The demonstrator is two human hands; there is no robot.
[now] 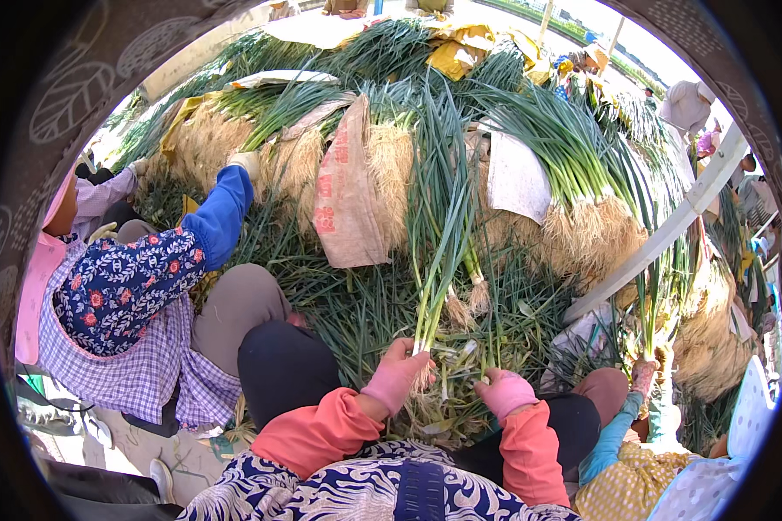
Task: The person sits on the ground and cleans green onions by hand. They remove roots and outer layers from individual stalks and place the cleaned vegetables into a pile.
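Observation:
My left hand (401,374), in a pink fingerless wrist cover, is closed around the white root ends of a few long green onions (433,286). Their green leaves reach up over the heap. To its right, my right hand (503,389), also in pink, has its thumb and forefinger near a thin green stalk; whether it grips the stalk I cannot tell. Two smaller onions with pale roots (459,311) lie just above my hands. Torn leaves and root scraps (449,417) cover the ground between my knees.
Stacked green onions (388,163) with roots facing me rise ahead, partly under a printed woven sack (345,195) and a white sack (518,176). A curved metal pole (658,241) slants at the right. Co-workers sit close on both sides; one reaches into the stack with a gloved hand (246,164).

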